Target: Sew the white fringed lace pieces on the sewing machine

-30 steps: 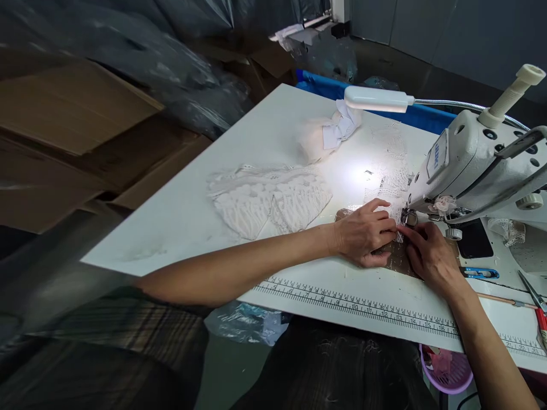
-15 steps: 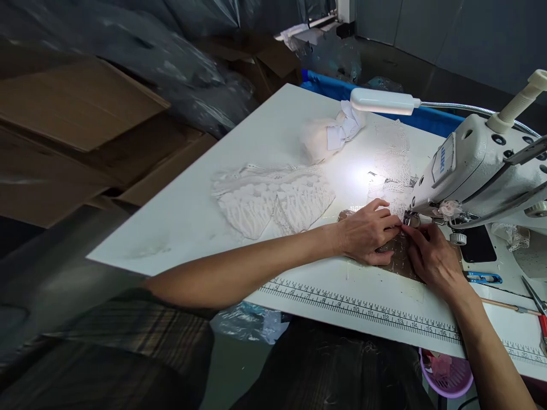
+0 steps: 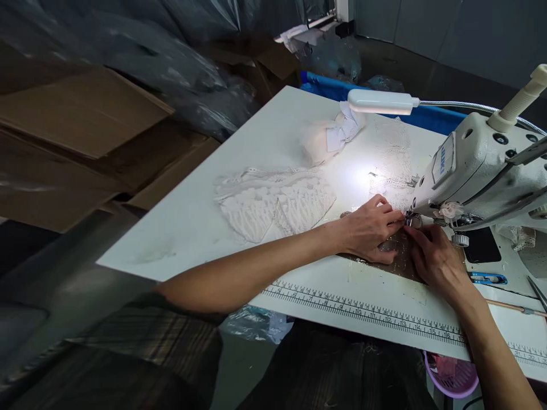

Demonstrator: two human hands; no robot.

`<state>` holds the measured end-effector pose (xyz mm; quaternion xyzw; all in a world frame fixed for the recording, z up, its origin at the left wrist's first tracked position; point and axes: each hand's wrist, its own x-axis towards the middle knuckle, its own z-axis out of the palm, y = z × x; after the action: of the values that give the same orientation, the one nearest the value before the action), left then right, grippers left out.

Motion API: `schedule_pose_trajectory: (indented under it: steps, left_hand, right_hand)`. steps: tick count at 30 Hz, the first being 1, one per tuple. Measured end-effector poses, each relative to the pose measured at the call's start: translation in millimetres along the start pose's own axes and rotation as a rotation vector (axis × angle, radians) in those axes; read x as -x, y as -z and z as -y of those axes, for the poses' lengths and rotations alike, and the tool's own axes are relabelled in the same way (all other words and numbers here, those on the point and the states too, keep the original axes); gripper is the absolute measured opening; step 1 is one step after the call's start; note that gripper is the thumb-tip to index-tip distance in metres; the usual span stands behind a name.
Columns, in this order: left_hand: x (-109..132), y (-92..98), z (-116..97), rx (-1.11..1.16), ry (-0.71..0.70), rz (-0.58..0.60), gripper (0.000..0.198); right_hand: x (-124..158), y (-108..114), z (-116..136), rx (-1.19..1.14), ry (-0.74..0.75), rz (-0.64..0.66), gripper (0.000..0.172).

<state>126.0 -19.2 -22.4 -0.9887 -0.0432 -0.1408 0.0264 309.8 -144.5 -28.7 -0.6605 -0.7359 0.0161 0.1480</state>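
My left hand (image 3: 371, 229) lies on the sewing machine's bed left of the needle, its fingers spread and its fingertips close to the presser foot (image 3: 411, 220). Just in front of the foot, my right hand (image 3: 438, 256) has thumb and forefinger pinched together; whatever they hold is too small and covered to make out. Both hands' fingertips nearly meet there. White lace fabric (image 3: 391, 154) stretches over the table behind the foot, under the lamp's glare. The white sewing machine (image 3: 478, 165) stands at the right. Brownish plate (image 3: 401, 259) shows between my hands.
Scalloped lace pieces (image 3: 273, 199) lie on the white table (image 3: 205, 193), a pale bundle (image 3: 325, 139) behind them. A lamp (image 3: 382, 101) hangs overhead. At right are a phone (image 3: 482, 246), blue cutter (image 3: 489, 278) and scissors (image 3: 537, 293). Cardboard boxes (image 3: 81, 108) stand left; a purple basket (image 3: 455, 381) sits below.
The view has shifted slightly, so most things sit a little further right. Both hands stay by the presser foot in nearly the same pose; the lace pieces lie as before.
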Motion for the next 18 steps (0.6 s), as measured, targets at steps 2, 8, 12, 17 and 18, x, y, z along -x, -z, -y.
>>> schedule_pose_trajectory:
  steps: [2,8,12,17,18]
  left_hand:
    - [-0.9,0.8,0.6,0.023,0.019,0.011,0.050]
    - [-2.4,-0.9,2.1,0.041,0.046,0.015,0.059]
    - [-2.6,-2.1,2.1,0.030,0.062,0.022,0.061]
    - [-2.3,-4.4,0.9,0.034,0.081,-0.005,0.062]
    - [-2.3,-5.0,0.8,0.036,0.085,-0.010,0.063]
  right_hand:
    - [1.2,4.5,-4.7,-0.104,-0.015,-0.016,0.040]
    - [1.0,24.5,-23.7,-0.440,-0.183,0.050,0.041]
    - [-6.7,20.6,-30.9,-0.464,-0.300,0.065,0.055]
    - [-5.3,10.0,-27.1,-0.510,-0.303,-0.068,0.056]
    - [-3.2,9.4,-24.9,-0.515,-0.280,-0.067,0.055]
